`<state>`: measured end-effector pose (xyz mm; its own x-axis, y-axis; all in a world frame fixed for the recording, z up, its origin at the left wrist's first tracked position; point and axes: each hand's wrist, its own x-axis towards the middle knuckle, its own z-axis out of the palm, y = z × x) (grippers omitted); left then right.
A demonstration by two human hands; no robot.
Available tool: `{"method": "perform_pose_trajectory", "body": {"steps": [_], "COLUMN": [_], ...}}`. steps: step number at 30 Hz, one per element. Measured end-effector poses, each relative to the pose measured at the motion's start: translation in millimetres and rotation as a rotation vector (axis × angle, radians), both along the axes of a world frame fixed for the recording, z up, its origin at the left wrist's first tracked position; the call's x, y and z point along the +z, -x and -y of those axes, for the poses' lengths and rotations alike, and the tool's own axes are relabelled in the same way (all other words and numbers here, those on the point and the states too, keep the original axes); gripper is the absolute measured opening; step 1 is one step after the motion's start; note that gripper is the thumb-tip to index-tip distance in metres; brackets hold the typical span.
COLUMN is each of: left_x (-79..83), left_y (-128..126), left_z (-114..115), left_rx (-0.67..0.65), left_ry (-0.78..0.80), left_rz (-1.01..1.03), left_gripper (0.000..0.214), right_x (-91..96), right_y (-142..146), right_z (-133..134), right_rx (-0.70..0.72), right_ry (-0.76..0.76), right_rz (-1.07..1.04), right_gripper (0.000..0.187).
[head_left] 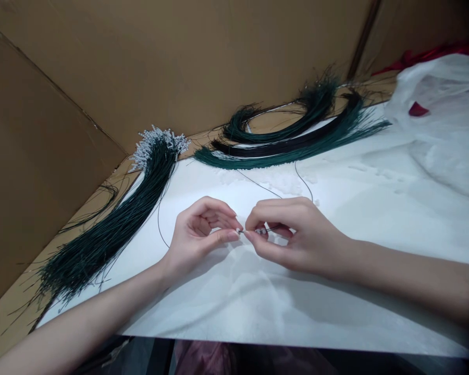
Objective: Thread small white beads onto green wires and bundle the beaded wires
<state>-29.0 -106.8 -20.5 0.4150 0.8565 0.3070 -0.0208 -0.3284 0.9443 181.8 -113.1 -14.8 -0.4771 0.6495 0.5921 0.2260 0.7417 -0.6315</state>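
Thin dark wire with small white beads (261, 230), pinched between two hands over the white table (226, 307).
From where I stand, the bare left hand (191, 245) grips its left tip; it runs crosswise into the bare right hand's (308, 234) grip, equally near. Partly covered, its right end I can't trace.
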Motion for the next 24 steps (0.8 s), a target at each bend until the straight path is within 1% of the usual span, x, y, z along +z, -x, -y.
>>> {"method": "perform_pose_trajectory", "body": {"steps": [7,15,20,24], "left_x": [-0.5,0.9,2.2,2.0], "left_y": [0.3,-0.7,-0.9,-1.2], "left_z": [-0.4,0.1,0.5,0.9], "left_rx": [-0.010,0.010,0.045,0.039], "left_ry": [-0.010,-0.006,-0.016,-0.009], "left_rz": [0.006,-0.019,-0.039,-0.029], "left_gripper": [0.033,0.029,0.028,0.028], "right_x": [0.6,0.3,0.0,0.2], "right_y": [-0.7,0.4,0.2,-0.2], "right_z": [-0.1,-0.4,-0.7,-1.3], "right_rx": [-0.011,0.004,0.002,0.007], "right_ry": [0.005,0.009,0.014,0.014], "right_rz": [0.005,0.019,0.026,0.029], "right_gripper": [0.012,0.012,0.012,0.012]}}
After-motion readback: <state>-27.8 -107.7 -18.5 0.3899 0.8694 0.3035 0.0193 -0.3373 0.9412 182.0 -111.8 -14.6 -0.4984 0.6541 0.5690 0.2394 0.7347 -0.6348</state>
